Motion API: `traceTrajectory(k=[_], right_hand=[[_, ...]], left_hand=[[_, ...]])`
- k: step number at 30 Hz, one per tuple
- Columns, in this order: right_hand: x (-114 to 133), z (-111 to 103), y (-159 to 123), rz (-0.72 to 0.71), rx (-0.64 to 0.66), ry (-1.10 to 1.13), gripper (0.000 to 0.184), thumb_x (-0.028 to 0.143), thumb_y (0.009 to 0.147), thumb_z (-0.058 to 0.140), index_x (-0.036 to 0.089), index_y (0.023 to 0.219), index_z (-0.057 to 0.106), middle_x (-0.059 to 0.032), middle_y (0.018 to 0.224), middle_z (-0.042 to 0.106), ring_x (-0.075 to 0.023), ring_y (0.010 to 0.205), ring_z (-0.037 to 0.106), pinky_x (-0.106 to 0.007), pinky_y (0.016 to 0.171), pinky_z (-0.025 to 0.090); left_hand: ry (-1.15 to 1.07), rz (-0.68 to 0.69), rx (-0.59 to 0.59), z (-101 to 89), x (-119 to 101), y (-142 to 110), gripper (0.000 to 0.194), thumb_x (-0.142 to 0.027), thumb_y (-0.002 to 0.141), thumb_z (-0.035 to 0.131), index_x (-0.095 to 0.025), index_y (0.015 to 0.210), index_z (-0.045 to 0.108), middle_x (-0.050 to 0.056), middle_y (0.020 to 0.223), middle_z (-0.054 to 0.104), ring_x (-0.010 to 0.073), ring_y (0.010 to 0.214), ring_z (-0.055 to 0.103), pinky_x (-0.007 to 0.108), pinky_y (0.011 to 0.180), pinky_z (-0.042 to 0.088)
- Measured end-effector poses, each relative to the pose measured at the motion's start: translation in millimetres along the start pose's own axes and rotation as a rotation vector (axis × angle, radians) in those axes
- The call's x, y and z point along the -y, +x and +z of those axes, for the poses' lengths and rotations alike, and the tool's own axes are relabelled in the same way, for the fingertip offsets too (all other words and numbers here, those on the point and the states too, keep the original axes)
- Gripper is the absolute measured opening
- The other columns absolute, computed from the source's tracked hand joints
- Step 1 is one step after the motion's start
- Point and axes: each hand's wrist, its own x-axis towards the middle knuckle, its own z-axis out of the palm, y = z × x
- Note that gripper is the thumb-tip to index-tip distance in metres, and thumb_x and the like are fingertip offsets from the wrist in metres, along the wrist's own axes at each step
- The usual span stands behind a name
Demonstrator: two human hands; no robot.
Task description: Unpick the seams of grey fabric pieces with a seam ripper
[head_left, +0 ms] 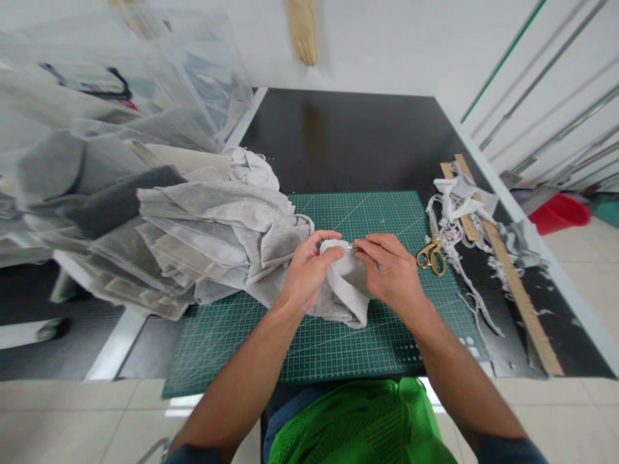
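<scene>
My left hand [307,270] and my right hand [391,270] both pinch the top edge of a folded piece of light grey fabric [344,293]. The fabric hangs between them over a green cutting mat [329,341] on a black table [348,138]. My fingers are closed on the cloth. A small thin thing shows at my right fingertips; I cannot make out what it is. Gold-handled scissors [432,253] lie on the mat just right of my right hand.
A heap of grey and beige fabric pieces [193,238] lies at the left, partly on the mat. Fabric strips and scraps [459,206] and a wooden ruler [507,270] lie at the right. Clear plastic bins [120,90] stand at the far left. A red tub [558,212] sits on the floor.
</scene>
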Motion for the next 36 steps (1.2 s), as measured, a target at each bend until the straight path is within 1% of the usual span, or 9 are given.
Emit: traceTrajectory(k=[3, 7, 13, 19, 25, 31, 33, 34, 36], right_hand=[[0.3, -0.4, 0.0, -0.013, 0.004, 0.002, 0.026, 0.015, 0.099, 0.056, 0.021, 0.116, 0.075, -0.0115, 0.108, 0.071, -0.0246, 0.102, 0.066, -0.044, 0.090, 0.060], [1.0, -0.6, 0.2, 0.001, 0.021, -0.001, 0.026, 0.016, 0.099, 0.057, 0.023, 0.117, 0.075, -0.0110, 0.108, 0.071, -0.0248, 0.102, 0.066, -0.045, 0.090, 0.060], [1.7, 0.8, 0.0, -0.010, 0.000, -0.004, 0.024, 0.015, 0.099, 0.058, 0.021, 0.116, 0.075, -0.0111, 0.108, 0.072, -0.0240, 0.101, 0.067, -0.043, 0.088, 0.060], [2.0, 0.4, 0.1, -0.009, -0.022, -0.012, 0.023, 0.014, 0.099, 0.057, 0.020, 0.112, 0.075, -0.0101, 0.104, 0.072, -0.0228, 0.097, 0.068, -0.042, 0.085, 0.061], [1.6, 1.3, -0.8, -0.018, -0.011, -0.007, 0.023, 0.017, 0.098, 0.060, 0.019, 0.116, 0.074, -0.0117, 0.108, 0.072, -0.0245, 0.101, 0.067, -0.045, 0.089, 0.061], [4.3, 1.2, 0.0, -0.003, -0.027, 0.002, 0.021, 0.016, 0.099, 0.059, 0.020, 0.112, 0.075, -0.0105, 0.104, 0.073, -0.0231, 0.097, 0.068, -0.042, 0.086, 0.061], [5.8, -0.6, 1.7, 0.023, -0.040, 0.018, 0.022, 0.016, 0.099, 0.058, 0.021, 0.110, 0.076, -0.0095, 0.103, 0.073, -0.0226, 0.096, 0.069, -0.041, 0.086, 0.061], [6.2, -2.0, 2.9, 0.058, -0.056, 0.029, 0.021, 0.017, 0.099, 0.058, 0.022, 0.110, 0.076, -0.0093, 0.103, 0.073, -0.0225, 0.096, 0.069, -0.042, 0.087, 0.060], [5.8, -5.9, 5.7, 0.177, -0.130, 0.034, 0.021, 0.021, 0.098, 0.060, 0.023, 0.112, 0.075, -0.0097, 0.108, 0.072, -0.0232, 0.099, 0.069, -0.042, 0.088, 0.060]], left_hand=[[0.010, 0.005, 0.000, 0.4, -0.3, -0.4, 0.034, -0.023, 0.070, 0.079, -0.020, 0.102, 0.069, -0.001, 0.072, 0.065, 0.0126, 0.061, 0.057, 0.024, 0.056, 0.041], [0.023, 0.012, 0.001, 0.3, -0.1, 0.1, 0.035, -0.024, 0.069, 0.080, -0.021, 0.103, 0.069, -0.001, 0.072, 0.066, 0.0132, 0.061, 0.057, 0.024, 0.056, 0.040], [0.024, 0.027, 0.008, -0.1, 1.0, 0.3, 0.035, -0.023, 0.071, 0.079, -0.020, 0.103, 0.068, -0.001, 0.071, 0.066, 0.0124, 0.060, 0.057, 0.024, 0.057, 0.041], [0.002, -0.001, 0.021, 0.3, 0.3, 0.3, 0.035, -0.022, 0.071, 0.079, -0.020, 0.104, 0.067, -0.001, 0.073, 0.067, 0.0125, 0.062, 0.059, 0.023, 0.057, 0.042], [-0.007, 0.016, 0.002, 0.5, -0.1, 1.1, 0.034, -0.021, 0.070, 0.078, -0.019, 0.103, 0.068, -0.001, 0.073, 0.066, 0.0116, 0.062, 0.057, 0.023, 0.058, 0.042], [-0.005, 0.009, 0.011, 1.1, 0.7, 0.2, 0.036, -0.022, 0.069, 0.079, -0.019, 0.103, 0.068, -0.001, 0.074, 0.067, 0.0127, 0.063, 0.059, 0.024, 0.058, 0.043], [-0.005, 0.012, 0.006, 1.1, 0.9, 0.5, 0.035, -0.022, 0.070, 0.079, -0.019, 0.103, 0.068, -0.001, 0.074, 0.067, 0.0125, 0.064, 0.059, 0.023, 0.059, 0.043], [-0.007, 0.011, 0.001, 1.0, 1.0, 0.9, 0.034, -0.022, 0.070, 0.079, -0.019, 0.102, 0.069, -0.001, 0.074, 0.067, 0.0123, 0.064, 0.059, 0.023, 0.060, 0.043], [-0.018, 0.000, -0.013, 0.5, 1.2, 1.9, 0.033, -0.022, 0.069, 0.079, -0.019, 0.100, 0.070, 0.000, 0.075, 0.068, 0.0124, 0.065, 0.059, 0.024, 0.060, 0.043]])
